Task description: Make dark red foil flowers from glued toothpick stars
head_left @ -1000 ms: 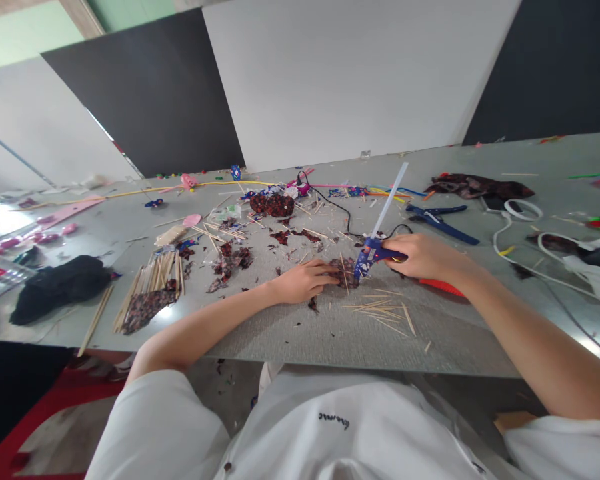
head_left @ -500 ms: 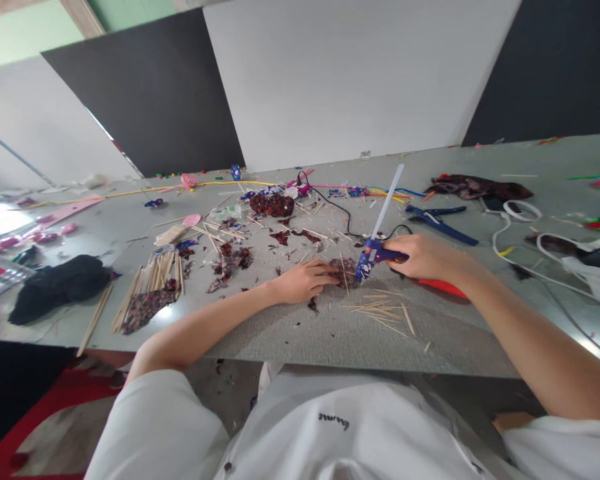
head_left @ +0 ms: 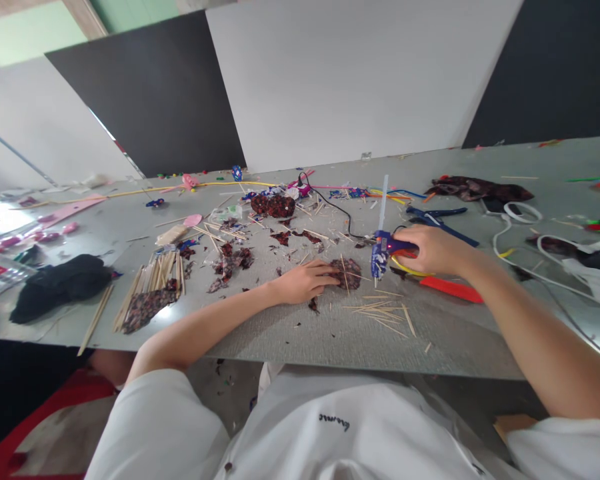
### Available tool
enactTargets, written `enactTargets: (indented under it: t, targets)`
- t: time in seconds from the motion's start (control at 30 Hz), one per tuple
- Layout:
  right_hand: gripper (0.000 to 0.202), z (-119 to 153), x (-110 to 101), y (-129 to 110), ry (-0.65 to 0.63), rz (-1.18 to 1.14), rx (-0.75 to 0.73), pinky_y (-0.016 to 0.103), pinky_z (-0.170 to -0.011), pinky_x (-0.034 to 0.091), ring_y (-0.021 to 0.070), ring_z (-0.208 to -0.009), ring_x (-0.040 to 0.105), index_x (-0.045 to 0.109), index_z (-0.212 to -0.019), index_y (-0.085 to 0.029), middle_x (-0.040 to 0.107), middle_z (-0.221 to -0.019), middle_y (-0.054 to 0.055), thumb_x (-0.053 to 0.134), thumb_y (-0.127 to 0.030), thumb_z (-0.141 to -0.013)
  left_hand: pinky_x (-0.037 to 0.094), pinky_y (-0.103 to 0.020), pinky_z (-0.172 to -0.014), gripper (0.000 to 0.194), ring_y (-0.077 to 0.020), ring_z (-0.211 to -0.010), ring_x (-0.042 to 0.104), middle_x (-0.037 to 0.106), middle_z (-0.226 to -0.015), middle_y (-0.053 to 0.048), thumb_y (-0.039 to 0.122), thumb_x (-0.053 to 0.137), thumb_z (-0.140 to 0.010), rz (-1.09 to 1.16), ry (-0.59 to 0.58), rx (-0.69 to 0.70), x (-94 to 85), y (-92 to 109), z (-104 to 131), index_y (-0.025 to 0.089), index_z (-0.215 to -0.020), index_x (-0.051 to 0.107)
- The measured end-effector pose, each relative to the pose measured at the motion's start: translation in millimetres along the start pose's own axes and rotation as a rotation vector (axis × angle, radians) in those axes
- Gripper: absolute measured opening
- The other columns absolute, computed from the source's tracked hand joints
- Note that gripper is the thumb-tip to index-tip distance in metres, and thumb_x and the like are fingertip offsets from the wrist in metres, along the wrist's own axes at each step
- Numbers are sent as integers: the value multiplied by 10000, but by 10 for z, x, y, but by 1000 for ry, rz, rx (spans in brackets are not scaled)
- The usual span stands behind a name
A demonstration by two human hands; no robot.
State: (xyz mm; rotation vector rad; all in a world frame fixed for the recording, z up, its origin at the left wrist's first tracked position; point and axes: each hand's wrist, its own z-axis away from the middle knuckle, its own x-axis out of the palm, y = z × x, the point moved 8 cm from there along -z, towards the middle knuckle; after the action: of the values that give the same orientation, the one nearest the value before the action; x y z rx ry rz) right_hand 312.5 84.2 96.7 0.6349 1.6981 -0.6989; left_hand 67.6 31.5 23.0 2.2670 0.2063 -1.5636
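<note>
My right hand (head_left: 427, 248) is wrapped round the handle of a blue patterned glue gun (head_left: 380, 253). A whitish glue stick (head_left: 384, 203) juts up from its back, and its nozzle points down just above the table. To its left lies a round dark-red patterned fabric piece (head_left: 351, 272) with thin wooden sticks crossed on it. My left hand (head_left: 305, 281) rests flat with its fingers stretched out, their tips touching the left edge of this piece. Several loose sticks (head_left: 377, 310) lie in front of it.
A red-handled tool (head_left: 450, 289) and blue pliers (head_left: 443, 223) lie to the right, near a white cable (head_left: 500, 233). To the left are a stick-and-fabric bundle (head_left: 150, 310) and a black cloth (head_left: 60, 288). Fabric scraps (head_left: 230, 260) and a dark-red bundle (head_left: 273, 205) lie further back.
My right hand has moved the glue gun right, off the fabric piece, and tilted it more upright. The left hand stays in place. The red-handled tool shows more now.
</note>
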Motion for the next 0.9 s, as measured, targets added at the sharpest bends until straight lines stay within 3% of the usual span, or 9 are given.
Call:
enactTargets:
  t: [0.17, 0.27, 0.33, 0.57, 0.67, 0.83, 0.9]
  targets:
    - [239, -3, -15, 392, 72, -25, 244, 309, -712, 394, 207, -758, 609, 686, -947, -179, 752, -903, 105, 610, -404, -923, 454, -474, -1234, 423, -253, -1431, 525, 618, -1518, -88, 160, 445, -1049, 15, 9, 9, 10, -8, 0, 232, -1402, 665]
    - [338, 41, 59, 674, 124, -18, 499, 321, -682, 399, 242, -765, 657, 753, -1011, -179, 780, -899, 121, 635, -484, -928, 461, -491, -1226, 420, -259, -1428, 525, 631, -1501, -104, 151, 458, -1041, 25, 20, 14, 4, -5, -4, 226, -1394, 673]
    - [400, 51, 133, 779, 144, 4, 583, 334, -693, 424, 280, -824, 695, 768, -1052, -171, 793, -947, 145, 631, -531, -943, 463, -483, -1225, 415, -258, -1430, 522, 631, -1502, -100, 152, 463, -1041, 27, 24, 10, 0, -8, -4, 228, -1391, 674]
    - [395, -14, 403, 921, 180, 47, 596, 366, -782, 515, 290, -862, 725, 680, -1188, -134, 785, -992, 161, 565, -468, -1012, 444, -472, -1244, 408, -250, -1442, 514, 614, -1526, -83, 151, 474, -1039, 30, 11, -2, 4, -7, -3, 230, -1387, 673]
    - [381, -31, 459, 898, 160, 36, 508, 379, -824, 519, 287, -903, 709, 675, -1167, -152, 763, -1012, 152, 555, -473, -1002, 445, -462, -1244, 406, -248, -1435, 517, 621, -1518, -87, 150, 473, -1038, 31, 21, 0, -13, 7, -7, 222, -1380, 679]
    - [413, 33, 234, 604, 206, 100, 344, 478, -993, 468, 363, -1155, 611, 702, -1080, -190, 675, -1173, 170, 670, -547, -875, 449, -475, -1239, 414, -250, -1420, 532, 626, -1513, -80, 156, 453, -1045, 32, 13, -8, -12, 6, -14, 228, -1386, 675]
    - [306, 33, 259, 378, 43, 39, 252, 477, -984, 447, 342, -1104, 621, 722, -927, -236, 682, -1097, 123, 688, -533, -863, 454, -486, -1235, 411, -252, -1419, 533, 626, -1513, -87, 156, 465, -1039, 34, 13, -12, -10, -2, -15, 230, -1383, 677]
